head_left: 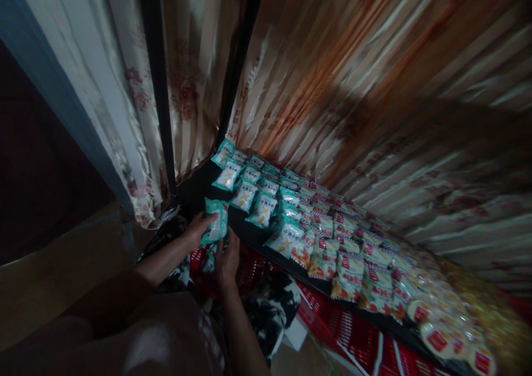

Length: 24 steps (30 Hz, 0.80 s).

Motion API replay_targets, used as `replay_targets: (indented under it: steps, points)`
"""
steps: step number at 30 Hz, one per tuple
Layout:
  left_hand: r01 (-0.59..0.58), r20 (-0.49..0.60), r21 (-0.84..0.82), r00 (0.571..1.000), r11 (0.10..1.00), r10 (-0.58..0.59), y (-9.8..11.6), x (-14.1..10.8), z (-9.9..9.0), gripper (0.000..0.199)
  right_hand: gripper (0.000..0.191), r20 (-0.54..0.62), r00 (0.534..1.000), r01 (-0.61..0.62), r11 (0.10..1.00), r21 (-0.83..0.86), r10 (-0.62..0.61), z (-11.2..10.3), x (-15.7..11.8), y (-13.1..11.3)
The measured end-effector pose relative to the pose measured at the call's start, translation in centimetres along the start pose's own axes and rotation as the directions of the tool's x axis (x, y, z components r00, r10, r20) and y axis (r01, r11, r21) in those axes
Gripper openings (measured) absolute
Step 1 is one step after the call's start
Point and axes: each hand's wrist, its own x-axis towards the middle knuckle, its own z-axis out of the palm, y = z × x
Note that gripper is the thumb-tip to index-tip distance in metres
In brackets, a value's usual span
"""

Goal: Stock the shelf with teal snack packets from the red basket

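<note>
A teal and white snack bag point(216, 220) is held in front of the shelf's near edge, with its plainer, printed side up. My left hand point(198, 229) grips it from the left, thumb over its face. My right hand point(228, 258) is closed at the bag's lower right corner, though the fingertips are partly hidden. Just below, another teal bag point(209, 258) shows inside a red basket point(251, 269). Beyond my hands, similar teal bags point(264, 208) lie in rows on the dark shelf point(239, 223).
Red and white snack bags point(348, 276) fill the shelf's middle, with round packets point(437, 337) and yellow packs point(486, 298) further right. Pleated curtains point(332, 87) hang behind. Dark poles point(160, 87) stand at the left. More red basket point(353, 326) extends below the shelf.
</note>
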Motion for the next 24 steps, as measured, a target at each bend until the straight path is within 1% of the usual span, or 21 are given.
replay_targets:
  steps: [2,5,10,12,16,19,24]
  points:
    - [-0.018,-0.015,0.017,1.000,1.000,0.019,0.0,0.1,-0.3,0.045,0.040,0.031,0.999,0.031,0.998,-0.048,-0.030,0.0,-0.2,-0.5]
    - [-0.043,-0.022,0.028,0.999,0.999,0.044,0.2,0.1,-0.7,0.047,0.046,0.040,0.997,0.062,0.994,-0.088,-0.059,0.2,-0.5,-1.4]
    - [-0.093,-0.029,0.065,0.995,0.994,0.095,0.5,-0.3,-0.6,0.046,0.053,0.049,0.995,0.090,0.995,-0.043,-0.088,0.3,-0.7,-2.7]
    - [-0.104,-0.032,0.077,0.994,0.992,0.107,0.7,-0.6,-0.5,0.047,0.053,0.061,0.993,0.101,0.994,-0.030,-0.099,0.3,-0.7,-2.9]
    - [-0.118,-0.001,0.082,0.993,0.990,0.118,1.2,-1.5,-0.3,0.047,0.056,0.079,0.989,0.126,0.992,0.008,-0.126,0.5,-1.0,-2.9]
    - [-0.105,0.016,0.083,0.994,0.991,0.104,1.6,-2.2,0.0,0.046,0.062,0.082,0.992,0.096,0.994,0.052,-0.100,0.6,-0.9,-3.0]
    - [-0.098,0.012,0.122,0.995,0.988,0.097,1.9,-2.8,0.5,0.039,0.072,0.119,0.992,-0.056,0.991,0.123,0.041,0.6,-0.4,-3.1]
